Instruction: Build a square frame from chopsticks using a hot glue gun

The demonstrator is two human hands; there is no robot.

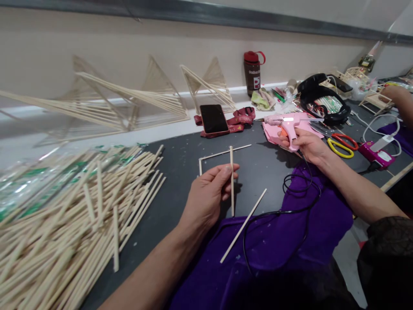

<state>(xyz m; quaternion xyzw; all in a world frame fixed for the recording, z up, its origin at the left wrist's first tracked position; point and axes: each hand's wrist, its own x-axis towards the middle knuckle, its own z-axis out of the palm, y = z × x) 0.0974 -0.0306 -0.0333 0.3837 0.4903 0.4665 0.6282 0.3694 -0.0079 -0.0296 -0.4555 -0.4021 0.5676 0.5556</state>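
My left hand (pixel 208 193) pinches a thin wooden stick (pixel 232 189) and holds it upright above the dark table. Behind it lies a glued L-shaped piece of two sticks (pixel 222 153). A loose stick (pixel 243 225) lies slanted across the purple cloth (pixel 290 237) by my lap. My right hand (pixel 306 144) grips the handle of a pink glue gun (pixel 285 122), whose nozzle points left and whose black cord (pixel 290 202) loops over the cloth.
A large heap of sticks (pixel 74 219) covers the left of the table (pixel 180 163). Stick frames (pixel 135 99), a phone (pixel 213 118), a dark bottle (pixel 252 72), scissors (pixel 342 144) and a black headset (pixel 322 97) line the back. Another person's arm (pixel 400 97) is at far right.
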